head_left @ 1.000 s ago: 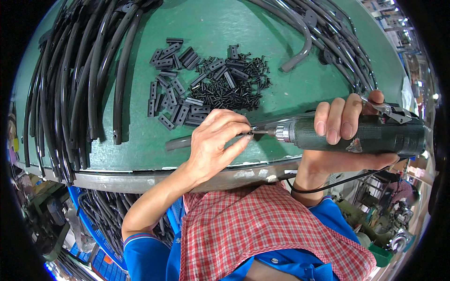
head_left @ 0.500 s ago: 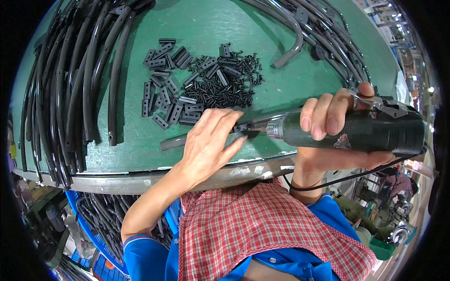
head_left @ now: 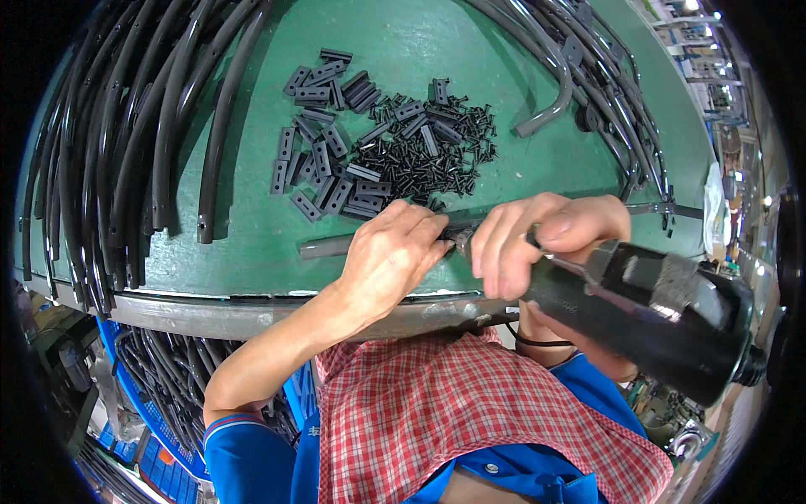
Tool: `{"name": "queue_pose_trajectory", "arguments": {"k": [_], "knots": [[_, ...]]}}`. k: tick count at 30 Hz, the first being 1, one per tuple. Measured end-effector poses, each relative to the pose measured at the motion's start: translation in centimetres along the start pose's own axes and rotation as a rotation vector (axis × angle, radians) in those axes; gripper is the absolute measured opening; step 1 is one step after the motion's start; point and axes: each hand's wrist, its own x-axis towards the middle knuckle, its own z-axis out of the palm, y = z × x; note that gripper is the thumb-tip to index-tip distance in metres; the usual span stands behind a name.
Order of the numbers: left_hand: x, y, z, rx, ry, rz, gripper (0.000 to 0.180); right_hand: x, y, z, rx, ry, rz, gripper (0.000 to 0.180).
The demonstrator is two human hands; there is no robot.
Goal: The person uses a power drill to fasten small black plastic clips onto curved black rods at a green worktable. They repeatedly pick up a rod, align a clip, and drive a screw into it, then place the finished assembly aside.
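A dark metal tube [head_left: 326,246] lies along the near side of the green table, its left end sticking out past my left hand [head_left: 390,256]. My left hand is closed on the tube, thumb and fingertips together where the screwdriver's nose meets it. What the fingertips pinch there is hidden. My right hand [head_left: 550,239] grips a thick black power screwdriver [head_left: 638,315], its nose pointing left at the tube and its rear end tilted down to the right. A pile of small black screws [head_left: 420,164] and several grey two-hole blocks [head_left: 319,160] sit just beyond my hands.
Long black curved tubes [head_left: 168,126] lie stacked at the left of the table [head_left: 260,252]. More bent tubes [head_left: 579,76] rest at the far right. Below the table's rounded front edge, a blue crate [head_left: 134,386] holds further tubes. A black cord [head_left: 537,343] hangs by my right forearm.
The screwdriver has swung from nearly level to tilted, its rear end lower, and its nose has moved left to my left fingertips. My left thumb and fingers have closed together.
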Motion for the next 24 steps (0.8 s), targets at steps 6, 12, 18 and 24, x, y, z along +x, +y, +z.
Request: {"name": "queue_pose_trajectory", "arguments": {"k": [6,12,18,24], "knots": [[0.4,-0.1,-0.2,0.000,0.038,0.051,0.028,0.1,0.7,-3.5,0.304,-0.006,-0.099,0.067],[0.8,1.5,-0.4,-0.010,-0.089,-0.120,0.026,-5.3,-1.0,-5.5,0.506,0.341,-0.277,0.090],[1.6,1.9,-7.7,-0.575,-0.022,-0.657,0.028,-12.2,0.0,-6.0,0.592,0.597,-0.127,0.072],[6.4,-2.0,-24.9,0.621,0.559,-0.366,0.038,-13.2,1.2,-7.7,0.650,0.973,-0.044,0.067]]}}
